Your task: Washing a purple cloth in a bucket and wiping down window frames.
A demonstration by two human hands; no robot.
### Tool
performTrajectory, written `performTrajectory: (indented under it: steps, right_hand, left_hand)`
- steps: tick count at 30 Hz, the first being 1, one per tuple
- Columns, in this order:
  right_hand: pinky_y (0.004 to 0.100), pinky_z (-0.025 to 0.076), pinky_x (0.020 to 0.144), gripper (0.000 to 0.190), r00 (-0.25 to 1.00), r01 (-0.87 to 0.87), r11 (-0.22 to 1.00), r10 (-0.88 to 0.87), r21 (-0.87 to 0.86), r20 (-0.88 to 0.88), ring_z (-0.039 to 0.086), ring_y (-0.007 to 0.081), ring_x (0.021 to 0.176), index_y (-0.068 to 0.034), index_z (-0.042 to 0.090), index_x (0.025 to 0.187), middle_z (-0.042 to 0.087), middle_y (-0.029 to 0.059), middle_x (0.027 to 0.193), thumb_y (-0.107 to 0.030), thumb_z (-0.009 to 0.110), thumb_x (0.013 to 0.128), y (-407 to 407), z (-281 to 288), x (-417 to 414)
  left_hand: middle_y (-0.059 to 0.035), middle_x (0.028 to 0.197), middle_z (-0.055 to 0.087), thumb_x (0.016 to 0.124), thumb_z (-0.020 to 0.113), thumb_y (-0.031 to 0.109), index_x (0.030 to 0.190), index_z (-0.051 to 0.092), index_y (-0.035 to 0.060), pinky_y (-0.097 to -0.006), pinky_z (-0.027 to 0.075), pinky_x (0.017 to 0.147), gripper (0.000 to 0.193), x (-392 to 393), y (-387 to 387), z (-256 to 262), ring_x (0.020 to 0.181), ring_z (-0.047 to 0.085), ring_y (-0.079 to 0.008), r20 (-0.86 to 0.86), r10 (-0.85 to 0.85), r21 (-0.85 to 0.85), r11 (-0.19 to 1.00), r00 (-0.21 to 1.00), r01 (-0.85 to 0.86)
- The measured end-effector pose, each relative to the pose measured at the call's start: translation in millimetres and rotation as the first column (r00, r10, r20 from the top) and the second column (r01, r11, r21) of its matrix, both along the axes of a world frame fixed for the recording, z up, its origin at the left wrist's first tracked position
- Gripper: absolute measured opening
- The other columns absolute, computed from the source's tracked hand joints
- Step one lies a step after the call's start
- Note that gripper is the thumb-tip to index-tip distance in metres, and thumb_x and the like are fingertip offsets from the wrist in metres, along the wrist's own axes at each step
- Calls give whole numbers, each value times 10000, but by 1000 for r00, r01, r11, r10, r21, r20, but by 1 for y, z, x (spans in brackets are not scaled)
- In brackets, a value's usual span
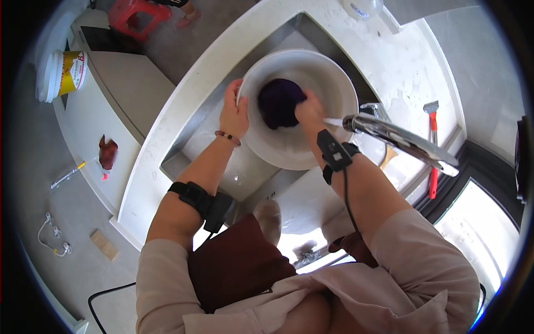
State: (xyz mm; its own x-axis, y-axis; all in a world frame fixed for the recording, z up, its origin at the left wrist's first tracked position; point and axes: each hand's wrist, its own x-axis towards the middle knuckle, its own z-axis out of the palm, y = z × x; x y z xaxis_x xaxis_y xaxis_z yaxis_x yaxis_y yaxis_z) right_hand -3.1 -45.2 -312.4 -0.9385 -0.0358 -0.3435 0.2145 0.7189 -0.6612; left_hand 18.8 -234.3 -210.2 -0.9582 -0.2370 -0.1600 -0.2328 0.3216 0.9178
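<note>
A large white plastic tub (267, 152) sits tilted in the metal basin of a sink (187, 144). My left hand (234, 115) grips the tub's left rim, thumb on one side and fingers on the other. Inside the tub, my right hand (309, 110) holds the edge of a dark purple cloth (278, 104); its fingers are slightly blurred and partly hidden. Water runs from the chrome faucet (400, 142) beside my right wrist. Black devices are strapped to both forearms.
A red-handled scraper (434, 148) lies on the right ledge, near a wooden-handled tool (389, 156). At the upper left are a yellow-and-white bucket (71, 74) and a red plastic stool (139, 16), with a person's foot (188, 19) nearby. A dark red cloth (108, 153) lies on the left counter.
</note>
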Motion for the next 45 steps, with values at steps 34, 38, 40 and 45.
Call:
performTrajectory:
  steps: [34,38,40,45]
  right_hand:
    - [376,427,885,455,496,850,302,-181,-432,849,495,294,1065,-37,358,1257,458,176,1184,-235,488,868,106,238,57]
    - [641,258,914,633,294,953,-95,46,-288,955,308,517,1145,-97,307,1294,240,192,1362,-536,380,844,51,197,19]
    - [698,206,883,646,252,947,-223,72,-231,965,357,458,1139,-123,377,1266,295,170,1357,-583,353,812,41,193,10]
    - [382,463,789,547,667,691,-571,270,-443,694,585,275,857,-94,566,909,609,122,959,-613,452,782,37,132,26]
  left_hand:
    - [-133,994,543,564,782,201,1052,458,54,-334,441,819,603,-71,120,16,919,547,-266,11,-724,113,687,690,718]
    - [-144,1121,452,530,765,113,1011,442,73,-358,361,920,581,-59,84,53,1051,458,-303,-29,-793,-26,610,609,792]
    - [-121,1124,449,505,768,70,1010,433,87,-368,349,929,607,-53,77,69,1049,456,-291,69,-791,159,610,607,776]
    - [-106,1112,508,502,812,44,872,433,112,-363,359,907,535,-23,70,110,1043,470,-222,-70,-915,228,374,398,899]
